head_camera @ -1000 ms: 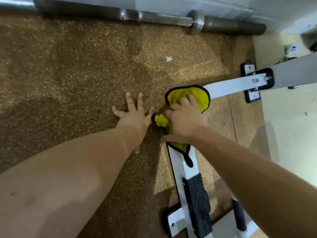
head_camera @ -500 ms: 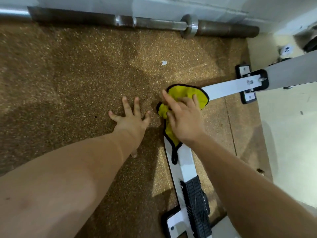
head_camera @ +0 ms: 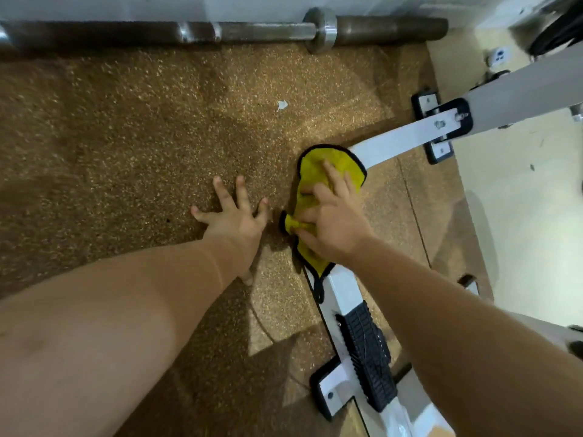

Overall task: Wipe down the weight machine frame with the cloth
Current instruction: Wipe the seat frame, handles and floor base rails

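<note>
On white frame (head_camera: 392, 142), rumpled yellow cloth (head_camera: 314, 168) under flat right hand (head_camera: 337, 225); left hand (head_camera: 235, 223) splayed on speckled floor (head_camera: 126, 137).

My right hand (head_camera: 334, 228) covers the middle of the cloth (head_camera: 328, 162). Its fingers are blurred, so whether the thumb pinches the fabric cannot be told. The cloth hides the corner where the two white bars of the frame (head_camera: 344, 288) meet. The frame runs out past the right and bottom picture edges. The thumb of my left hand (head_camera: 233, 222) is mostly hidden under the wrist. At the far edge of the mat (head_camera: 126, 137), the barbell (head_camera: 252, 29) is cut off on the left. A white scrap (head_camera: 281, 105) on the mat is too small to identify.
</note>
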